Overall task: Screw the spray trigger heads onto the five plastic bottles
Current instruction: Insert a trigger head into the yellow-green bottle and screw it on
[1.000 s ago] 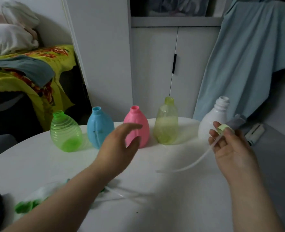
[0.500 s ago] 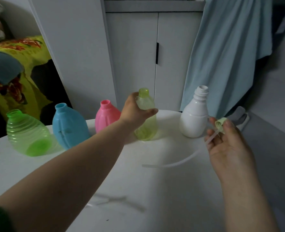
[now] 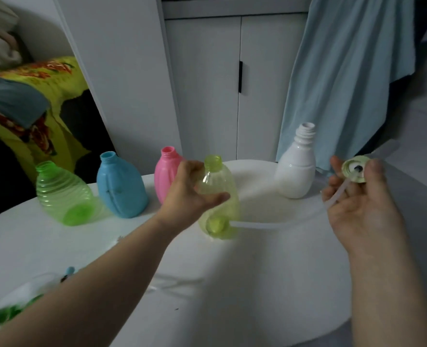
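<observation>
Now, line by line:
Left hand (image 3: 191,194): wrapped around the shoulder of the yellow-green bottle (image 3: 220,201), thumb across its front, fingers behind its neck — the bottle is tilted with its mouth leaning away from the camera, and its base shows.
Right hand (image 3: 362,204): palm up, thumb and fingertips pinching the yellow-green spray head (image 3: 355,170) by its collar, threaded underside facing the camera.
Dip tube (image 3: 257,224): a pale tube running from the collar down across the palm and leftward over the table (image 3: 257,271); its free end lies beside the held bottle's base.
Other bottles: green bottle (image 3: 62,194), blue bottle (image 3: 121,186), pink bottle (image 3: 168,175) — in a row at the left, all uncapped; white bottle (image 3: 297,169) upright between the two hands, also uncapped.
Near left corner: blurred green and clear parts (image 3: 9,309) on the table; I cannot tell what they are.
</observation>
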A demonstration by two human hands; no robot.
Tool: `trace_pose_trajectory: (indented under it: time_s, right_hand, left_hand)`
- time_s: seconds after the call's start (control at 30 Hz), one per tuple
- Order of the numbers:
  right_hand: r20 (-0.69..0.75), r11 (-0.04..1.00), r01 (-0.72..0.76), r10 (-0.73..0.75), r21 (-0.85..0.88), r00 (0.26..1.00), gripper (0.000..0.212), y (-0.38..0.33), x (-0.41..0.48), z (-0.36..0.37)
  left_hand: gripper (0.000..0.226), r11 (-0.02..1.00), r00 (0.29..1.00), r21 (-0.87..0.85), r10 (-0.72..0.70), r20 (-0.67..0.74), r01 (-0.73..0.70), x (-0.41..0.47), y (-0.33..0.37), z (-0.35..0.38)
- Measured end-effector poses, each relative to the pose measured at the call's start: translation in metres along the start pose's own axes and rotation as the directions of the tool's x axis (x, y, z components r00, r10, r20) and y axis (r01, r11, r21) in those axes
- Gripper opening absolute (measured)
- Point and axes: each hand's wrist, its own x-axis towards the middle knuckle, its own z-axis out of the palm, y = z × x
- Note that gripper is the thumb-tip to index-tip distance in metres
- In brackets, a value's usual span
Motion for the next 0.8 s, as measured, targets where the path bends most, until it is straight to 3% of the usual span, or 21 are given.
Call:
trace_pose_trajectory:
  time_s: [0.13,0.27,0.53,0.8]
  right_hand:
    - [-0.007,1.000,-0.025,0.025,0.017,1.000,0.026,-0.006,-0.010,0.013]
    - [0.034,0.999,0.001,0.000,-0.042,0.999,0.015,-0.014,-0.015,0.041]
    - [0.114,0.921,0.211,-0.183,-0.329,0.976,0.011,-0.022,-0.020,0.099]
    - [0.211,0.831,0.329,-0.259,-0.448,0.943,0.012,-0.033,-0.031,0.132]
  left_hand:
    - [0.056,0.999,0.998,-0.034,0.016,0.069,-0.014,-0.039,-0.001,-0.029]
    - [0.053,0.994,0.998,-0.103,0.028,0.051,-0.023,-0.074,-0.004,-0.047]
    - [0.056,0.992,0.996,-0.097,0.080,0.030,-0.076,-0.098,-0.002,-0.047]
    - [0.058,0.987,0.997,-0.143,0.075,-0.017,-0.077,-0.102,-0.004,-0.041]
